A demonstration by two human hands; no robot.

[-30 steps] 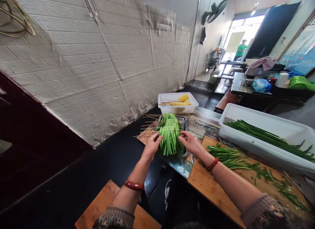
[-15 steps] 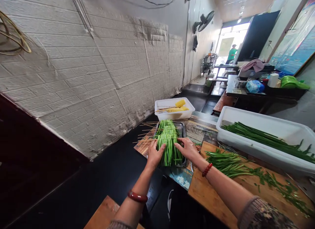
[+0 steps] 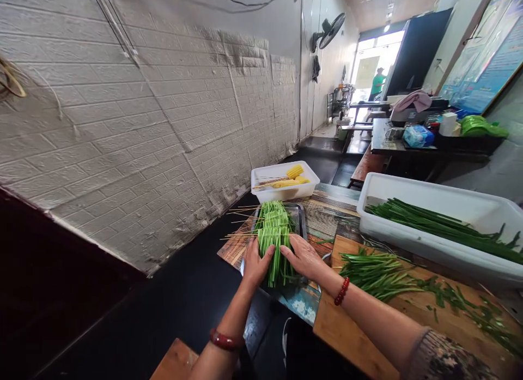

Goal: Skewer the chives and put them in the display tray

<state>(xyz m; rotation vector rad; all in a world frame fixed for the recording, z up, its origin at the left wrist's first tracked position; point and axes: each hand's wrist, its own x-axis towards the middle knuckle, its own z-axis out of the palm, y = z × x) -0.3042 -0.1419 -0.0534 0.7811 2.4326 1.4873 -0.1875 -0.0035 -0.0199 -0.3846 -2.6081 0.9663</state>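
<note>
Cut garlic chives, threaded on thin wooden skewers, lie in rows in a metal tray. The skewer ends stick out to the left, past the tray's edge. My left hand presses against the left side of the nearest chives, thumb on top. From the right, my right hand closes in on the same chives, its thumb also lying over them. Between the two hands the stalks are squeezed together, with their near ends hanging toward me. Some fingertips are hidden by the stalks.
Loose chives and scraps lie on a wooden cutting board at right. Behind it stands a long white tub of chives. A smaller white tub holds corn and skewers. A brick-patterned wall runs along the left.
Both hands have come slightly nearer to me along the chives, and the right hand lies further over them. The whole view has shifted a little.
</note>
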